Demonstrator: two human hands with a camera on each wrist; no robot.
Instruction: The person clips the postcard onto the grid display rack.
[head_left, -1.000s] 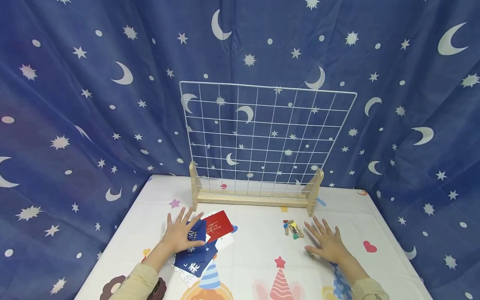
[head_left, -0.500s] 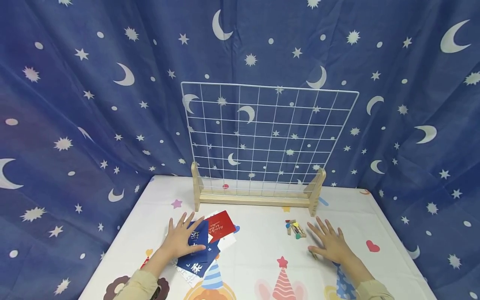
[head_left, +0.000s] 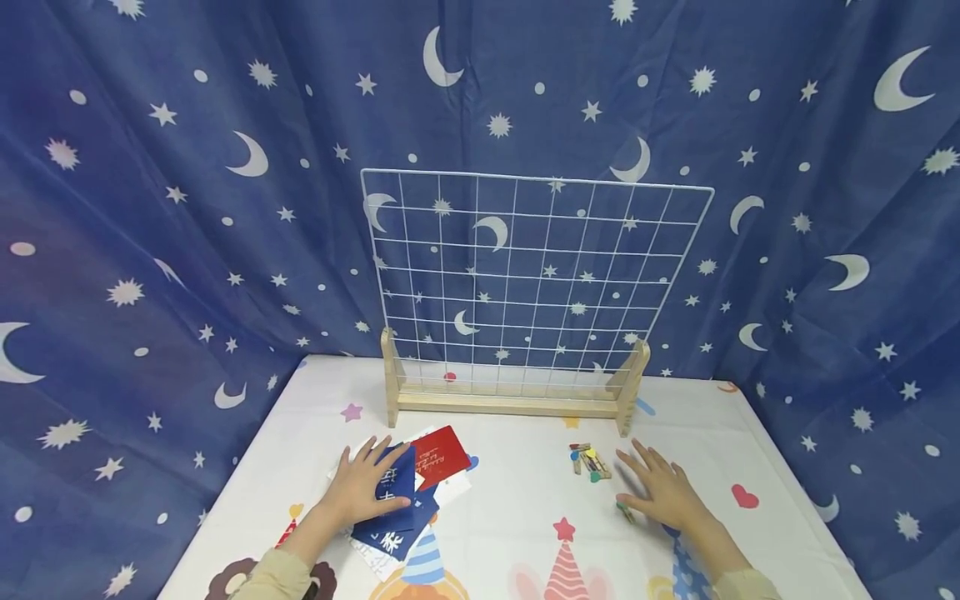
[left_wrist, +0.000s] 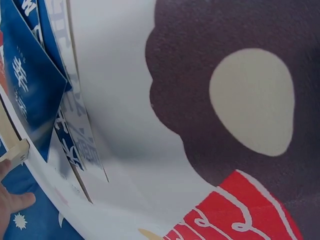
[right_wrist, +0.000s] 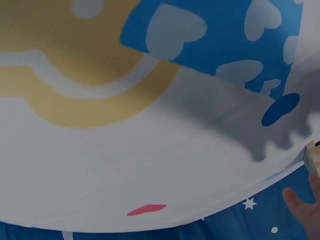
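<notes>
My left hand is over the left part of a pile of cards, fingers spread; whether it touches them I cannot tell. Blue cards with white characters and a red card with white script lie there, overlapping white ones. In the left wrist view, the blue card shows at the left edge above my fingers. Palm down, my right hand hovers or rests at the right, fingers spread. Close to its thumb is a small clothespin, partly covered. Several mini clothespins with coloured tops lie left of that hand.
A white wire grid stands upright in a wooden base at the back of the table. The white tablecloth bears printed party figures. A blue curtain with moons and stars surrounds the table on its back and sides.
Both hands stay nearly in place, with the fingers slightly lower and a little less spread. More of the clothespin beside the right thumb shows. The head view shifts slightly.
</notes>
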